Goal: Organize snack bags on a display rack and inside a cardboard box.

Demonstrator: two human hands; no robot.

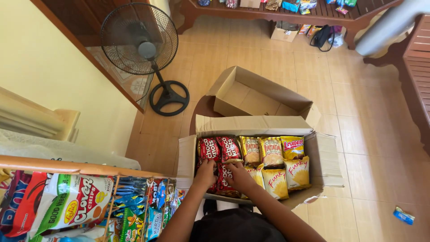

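An open cardboard box sits in front of me, filled with snack bags standing in rows. Red bags fill its left part, yellow bags its right part. My left hand reaches into the near left corner and rests on a red bag. My right hand is beside it, fingers curled over another red bag in the front row. Whether either hand grips its bag is unclear.
An empty open cardboard box lies behind the full one. A black standing fan is at the back left. A wire rack of snack bags stands at my near left. A small blue packet lies on the tiled floor.
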